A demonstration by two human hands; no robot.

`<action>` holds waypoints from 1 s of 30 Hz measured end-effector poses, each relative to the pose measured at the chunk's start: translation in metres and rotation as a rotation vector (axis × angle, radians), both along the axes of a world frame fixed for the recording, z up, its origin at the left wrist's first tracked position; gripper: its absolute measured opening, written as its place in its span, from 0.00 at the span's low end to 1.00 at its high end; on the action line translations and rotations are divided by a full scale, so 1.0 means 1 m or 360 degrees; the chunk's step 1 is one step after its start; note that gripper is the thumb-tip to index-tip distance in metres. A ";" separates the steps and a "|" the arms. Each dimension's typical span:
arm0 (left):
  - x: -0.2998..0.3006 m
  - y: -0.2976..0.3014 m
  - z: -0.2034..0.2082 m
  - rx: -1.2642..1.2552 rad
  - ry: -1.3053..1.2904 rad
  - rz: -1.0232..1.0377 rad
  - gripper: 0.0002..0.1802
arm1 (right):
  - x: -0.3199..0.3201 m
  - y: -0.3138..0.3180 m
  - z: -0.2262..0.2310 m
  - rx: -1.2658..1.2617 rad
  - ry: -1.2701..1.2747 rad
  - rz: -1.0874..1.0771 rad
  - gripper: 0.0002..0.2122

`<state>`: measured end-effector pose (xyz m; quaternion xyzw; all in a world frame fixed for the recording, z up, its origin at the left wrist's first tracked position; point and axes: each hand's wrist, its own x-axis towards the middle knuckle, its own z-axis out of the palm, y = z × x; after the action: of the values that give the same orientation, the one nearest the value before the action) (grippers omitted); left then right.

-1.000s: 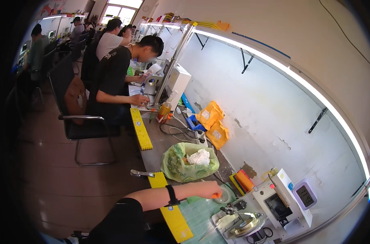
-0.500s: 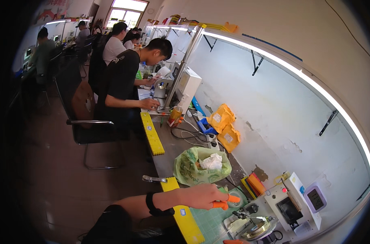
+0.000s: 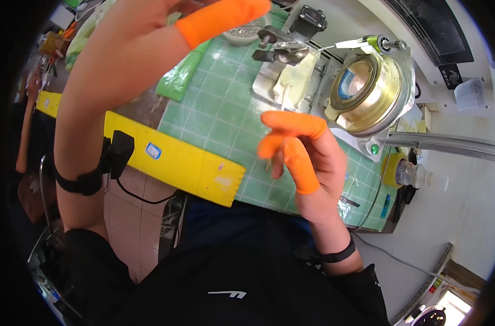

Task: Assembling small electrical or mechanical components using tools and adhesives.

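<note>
My left hand (image 3: 149,57) is raised high and close at the upper left. Its orange-covered finger stretches right over a round dish (image 3: 248,33) of small silvery bits; its other fingers are cut off by the top edge. Below the machine, my right hand (image 3: 312,157) hovers over the green gridded mat (image 3: 217,117). Orange covers sheathe its bent fingers and thumb, which draw together; a thin pale thing shows by the fingertips, its kind unclear. The benchtop machine has a brass-coloured drum (image 3: 375,92), a clamp-like head (image 3: 307,24) and a pale cloth-like piece (image 3: 296,81).
A yellow strip (image 3: 176,157) runs along the bench's near edge. A green packet (image 3: 182,76) lies on the mat's left part. At right stand a metal post (image 3: 443,144) and a clear bottle (image 3: 413,174); a cable hangs below them. Another person's arm (image 3: 24,130) shows at far left.
My view has swung from along the bench down to the mat and machine. My right hand, barely visible at the lower edge before, is now fully in view. My left hand appears higher and closer.
</note>
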<state>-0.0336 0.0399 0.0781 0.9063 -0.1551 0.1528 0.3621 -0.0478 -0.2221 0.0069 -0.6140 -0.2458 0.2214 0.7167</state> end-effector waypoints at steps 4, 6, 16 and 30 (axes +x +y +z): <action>0.018 -0.043 0.013 0.0112 0.0002 0.0029 0.17 | 0.011 0.021 -0.028 0.0135 -0.0026 -0.0346 0.12; 0.029 -0.051 0.014 0.0105 0.0024 -0.0050 0.17 | 0.014 0.029 -0.036 0.0148 -0.0051 -0.0455 0.12; 0.063 -0.056 0.010 -0.0061 0.0134 -0.0387 0.16 | 0.051 0.059 -0.057 0.0555 -0.0118 -0.0876 0.09; 0.126 -0.055 -0.033 -0.0783 0.0014 -0.0879 0.13 | 0.064 0.062 -0.051 0.0740 0.0177 -0.0969 0.04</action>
<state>0.0927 -0.0148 0.0447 0.7167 -0.3510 0.0781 0.5976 0.0161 -0.1597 -0.0444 -0.4669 -0.0568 -0.0301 0.8820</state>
